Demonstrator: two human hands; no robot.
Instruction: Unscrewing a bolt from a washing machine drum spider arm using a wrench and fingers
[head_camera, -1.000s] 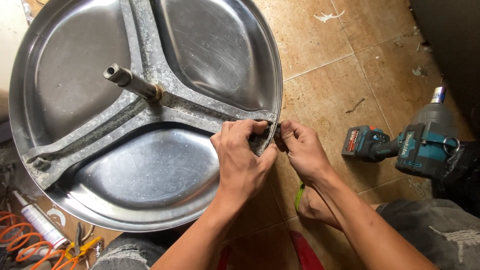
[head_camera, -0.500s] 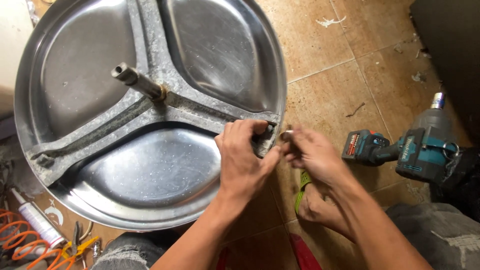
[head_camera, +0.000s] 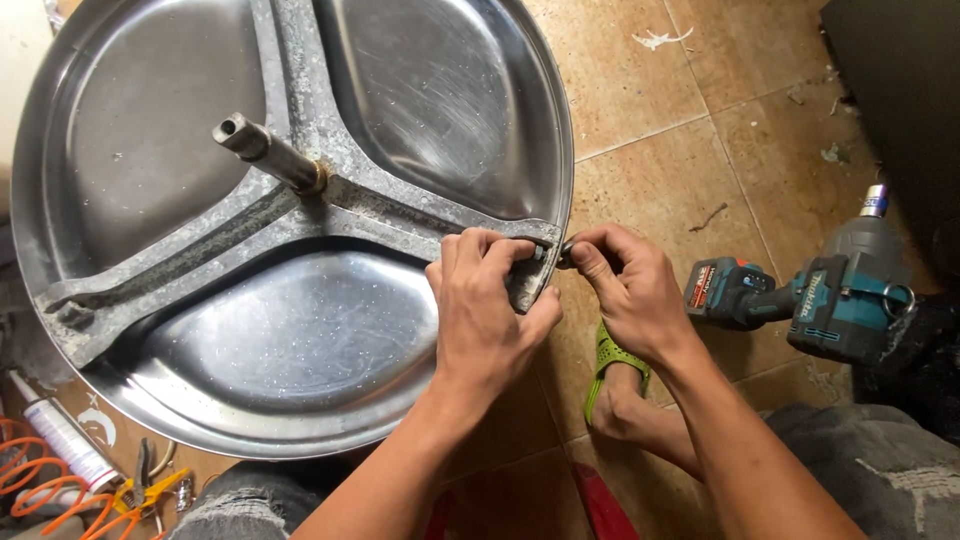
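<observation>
A large round steel drum (head_camera: 400, 110) fills the upper left, with a grey three-armed bracket (head_camera: 300, 220) and a metal shaft (head_camera: 265, 152) sticking up from its hub. My left hand (head_camera: 485, 300) grips the end of the bracket arm at the drum's right rim. My right hand (head_camera: 625, 285) is just outside the rim, fingers pinched on a small bolt (head_camera: 563, 252) at that arm end. The bolt is mostly hidden by my fingers.
A teal and black cordless impact driver (head_camera: 810, 300) lies on the tan floor tiles at right. A foot in a green sandal (head_camera: 610, 375) rests below my right hand. A sealant tube (head_camera: 55, 435), orange cable (head_camera: 35, 480) and pliers (head_camera: 140, 485) sit at lower left.
My hands stay at the same arm end; the fingers have shifted slightly on the bolt. The view has drifted a little, so the drum sits slightly differently in frame.
</observation>
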